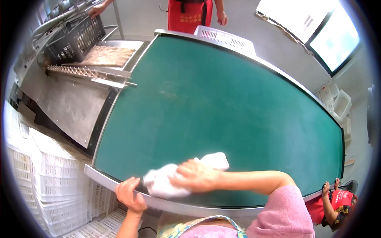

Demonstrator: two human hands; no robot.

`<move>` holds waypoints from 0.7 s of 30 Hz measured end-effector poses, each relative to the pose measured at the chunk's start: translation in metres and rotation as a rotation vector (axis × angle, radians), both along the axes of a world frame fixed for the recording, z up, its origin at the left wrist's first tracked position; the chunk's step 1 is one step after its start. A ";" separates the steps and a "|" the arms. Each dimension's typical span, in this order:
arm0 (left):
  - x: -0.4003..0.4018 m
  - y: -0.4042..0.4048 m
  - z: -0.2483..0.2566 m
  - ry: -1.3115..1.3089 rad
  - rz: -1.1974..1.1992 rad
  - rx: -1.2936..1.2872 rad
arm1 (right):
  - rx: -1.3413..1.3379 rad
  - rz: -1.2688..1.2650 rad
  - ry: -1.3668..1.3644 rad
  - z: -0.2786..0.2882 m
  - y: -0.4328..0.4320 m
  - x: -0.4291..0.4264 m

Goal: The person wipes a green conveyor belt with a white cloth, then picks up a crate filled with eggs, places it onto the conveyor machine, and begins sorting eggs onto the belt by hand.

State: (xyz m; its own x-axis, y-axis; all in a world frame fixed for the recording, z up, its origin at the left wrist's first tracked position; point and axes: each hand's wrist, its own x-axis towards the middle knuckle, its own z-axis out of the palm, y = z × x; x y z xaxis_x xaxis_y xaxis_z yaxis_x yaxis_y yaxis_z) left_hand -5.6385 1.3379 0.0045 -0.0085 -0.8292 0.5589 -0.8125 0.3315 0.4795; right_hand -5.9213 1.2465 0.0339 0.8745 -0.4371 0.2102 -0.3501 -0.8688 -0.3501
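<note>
A white cloth point(166, 181) lies bunched under my right hand point(198, 177), pressed onto the green surface point(226, 110) of a wide belt table near its front edge. Part of the cloth sticks out beyond the wrist. The hand is slightly blurred, its fingers curled over the fabric. My left hand point(130, 193) rests at the table's pale metal side rail point(166, 205), left of the cloth, with fingertips over the rail and the thumb apart. A faint pale smudge point(169, 94) marks the green surface farther back.
Metal machinery point(74, 101) with a toothed bar adjoins the left end, near a black crate point(77, 38). White plastic crates point(59, 175) are stacked at lower left. One person in a red apron point(190, 15) stands across the table; another point(333, 202) touches its right end.
</note>
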 end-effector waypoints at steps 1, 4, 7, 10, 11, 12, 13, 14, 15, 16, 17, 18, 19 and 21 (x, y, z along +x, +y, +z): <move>0.002 0.004 -0.003 0.016 -0.004 0.010 | -0.049 0.026 -0.071 0.001 -0.004 -0.005; 0.004 0.007 -0.003 -0.007 -0.007 0.017 | -0.085 -0.288 -0.121 -0.011 -0.090 -0.015; 0.000 0.007 0.000 -0.032 -0.048 0.009 | -0.146 -0.677 -0.088 -0.011 -0.205 -0.021; -0.003 0.006 0.002 -0.009 -0.068 0.002 | -0.291 -0.906 -0.222 -0.011 -0.283 -0.002; -0.003 0.006 0.002 -0.018 -0.073 0.015 | -0.283 -0.995 -0.204 -0.017 -0.289 0.006; -0.001 0.004 0.002 -0.024 -0.060 0.021 | -0.280 -0.958 -0.285 -0.021 -0.281 0.011; -0.001 0.004 0.002 -0.020 -0.029 0.021 | -0.190 -0.917 -0.271 -0.016 -0.264 0.020; 0.000 0.004 0.003 -0.006 -0.019 0.029 | -0.084 -0.872 -0.318 -0.019 -0.234 0.035; 0.001 0.004 0.002 -0.006 -0.012 0.019 | -0.059 -0.727 -0.289 -0.018 -0.196 0.044; 0.003 0.004 0.000 -0.009 -0.009 0.012 | -0.062 -0.497 -0.274 -0.022 -0.154 0.054; 0.000 0.001 -0.002 -0.002 -0.018 -0.001 | 0.000 -0.326 -0.161 -0.019 -0.109 0.057; -0.004 -0.002 -0.004 0.027 -0.035 -0.012 | 0.036 -0.186 -0.095 -0.013 -0.061 0.054; 0.002 0.002 -0.016 -0.030 -0.003 -0.077 | 0.076 -0.036 -0.046 -0.008 -0.033 0.052; 0.001 0.002 -0.009 0.046 -0.035 -0.014 | 0.053 -0.059 -0.088 -0.006 -0.048 0.036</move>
State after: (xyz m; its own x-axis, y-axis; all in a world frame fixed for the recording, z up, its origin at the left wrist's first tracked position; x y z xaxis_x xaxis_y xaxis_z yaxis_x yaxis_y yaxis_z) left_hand -5.6374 1.3404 -0.0040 -0.0111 -0.8210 0.5709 -0.7773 0.3662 0.5115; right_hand -5.8857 1.1984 0.0283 0.8258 -0.5002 0.2605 -0.3661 -0.8268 -0.4271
